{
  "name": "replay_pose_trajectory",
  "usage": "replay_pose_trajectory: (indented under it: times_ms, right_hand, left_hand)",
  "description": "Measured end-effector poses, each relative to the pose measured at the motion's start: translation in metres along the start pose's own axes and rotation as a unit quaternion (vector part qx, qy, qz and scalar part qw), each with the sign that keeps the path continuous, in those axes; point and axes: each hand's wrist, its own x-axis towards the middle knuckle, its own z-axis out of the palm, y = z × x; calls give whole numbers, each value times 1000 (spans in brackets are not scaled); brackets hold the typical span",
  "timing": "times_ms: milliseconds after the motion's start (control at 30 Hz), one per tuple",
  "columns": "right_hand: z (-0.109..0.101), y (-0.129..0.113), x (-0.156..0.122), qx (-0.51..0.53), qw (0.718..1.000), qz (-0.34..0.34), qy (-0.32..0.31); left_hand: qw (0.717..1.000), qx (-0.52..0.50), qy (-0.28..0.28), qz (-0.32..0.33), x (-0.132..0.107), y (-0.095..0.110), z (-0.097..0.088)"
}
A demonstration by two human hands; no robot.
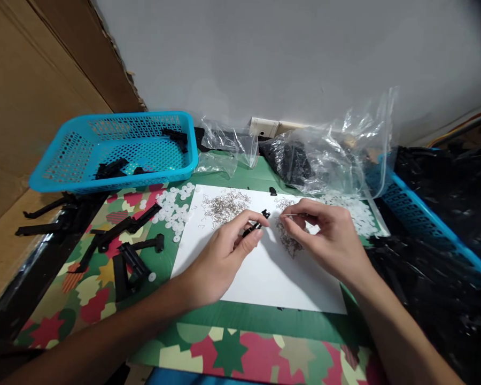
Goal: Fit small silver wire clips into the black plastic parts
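Left hand (224, 259) clamps black part (251, 230), right hand (332, 231) pinches thin metal piece (295, 215); likely best to steady the part low over white paper (260, 283).

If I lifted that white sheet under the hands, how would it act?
The white sheet would probably bend easily, since it looks paper-thin. It would likely tip its load, too: the small metal pieces heaped on it look loose and apt to slide.

Black part (251, 230), glossy plastic; wire pieces (228, 206), shiny metal; sheet (256, 280), smooth matt paper; bag (339, 168), glossy plastic
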Motion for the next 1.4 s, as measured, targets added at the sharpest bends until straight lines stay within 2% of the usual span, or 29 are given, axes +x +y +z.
replay_pose_trajectory:
  times_ms: [133,267,367,767,1067,1400]
  right_hand:
    - [-6,5,2,-29,999,5,-16]
    - [-3,5,3,-59,997,-8,-41]
    - [-1,4,4,-66,996,-13,-59]
    - [3,7,3,-96,989,-61,-93]
    - [-3,5,4,-70,991,-75,-86]
    - [1,9,5,-98,986,-88,-98]
  left_hand:
    - [1000,17,8,-14,0,-2,3]
    - [998,15,25,-52,1,-7,5]
    - [997,27,32,-58,1,-10,6]
    - [996,-25,28,-85,1,-6,6]
    - [998,-14,20,-63,2,-9,4]
    - [998,29,26,-47,0,-9,4]
